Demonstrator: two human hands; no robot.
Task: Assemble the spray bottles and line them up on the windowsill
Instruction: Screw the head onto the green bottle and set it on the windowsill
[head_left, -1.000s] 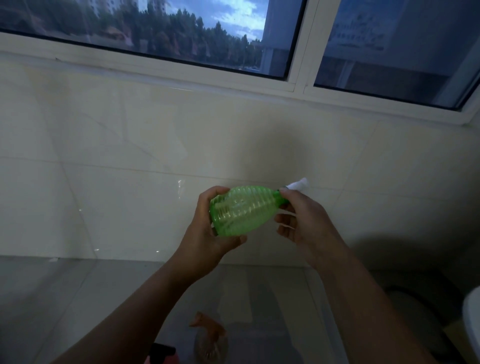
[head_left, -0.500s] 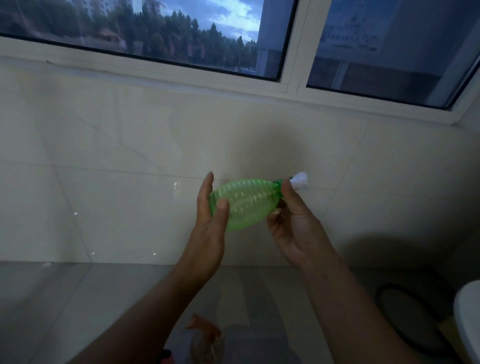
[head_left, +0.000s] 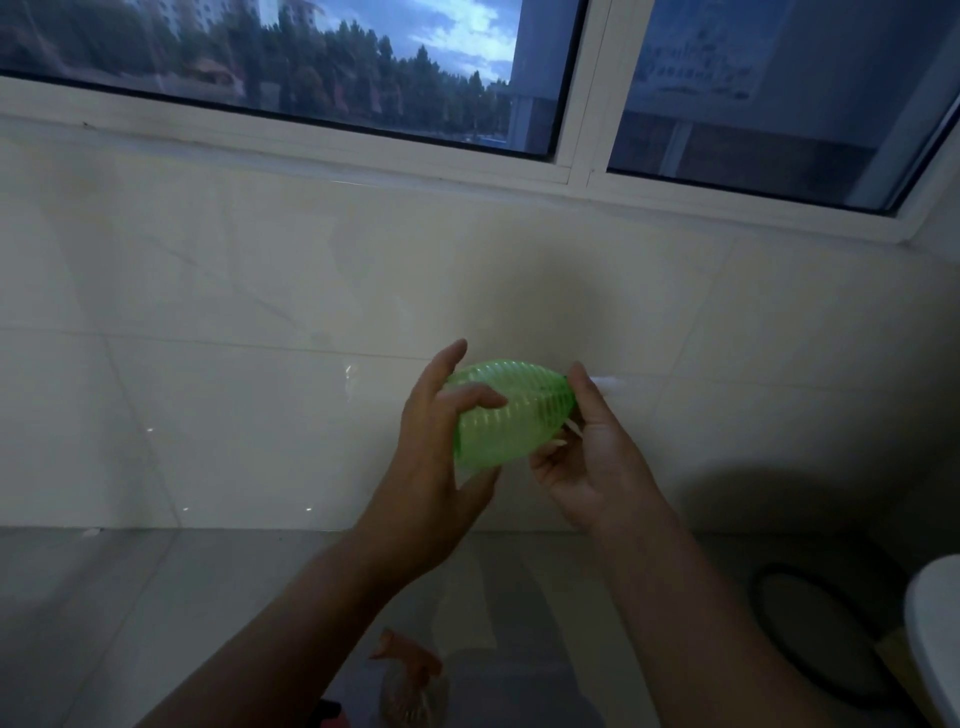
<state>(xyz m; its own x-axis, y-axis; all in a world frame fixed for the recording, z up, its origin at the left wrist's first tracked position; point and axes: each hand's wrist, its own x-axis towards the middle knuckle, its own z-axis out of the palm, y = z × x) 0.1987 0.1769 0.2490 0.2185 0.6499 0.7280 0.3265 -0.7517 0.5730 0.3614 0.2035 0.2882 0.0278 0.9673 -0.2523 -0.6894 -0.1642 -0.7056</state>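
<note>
A ribbed green spray bottle lies sideways in the air in front of the tiled wall, base to the left, neck to the right. My left hand cups its base, thumb across the front and fingers stretched up behind it. My right hand is wrapped around the neck, where a white spray head pokes out to the right, blurred. The windowsill runs under the window, high above the hands.
On the floor below stands a clear bottle with an orange spray head, with a red-and-black object at the bottom edge beside it. A dark ring and a white rounded object are at the lower right.
The bottle has turned in my hands. My left hand loosened from a full grip to stretched fingers and regripped the base. The view shifted slightly.
</note>
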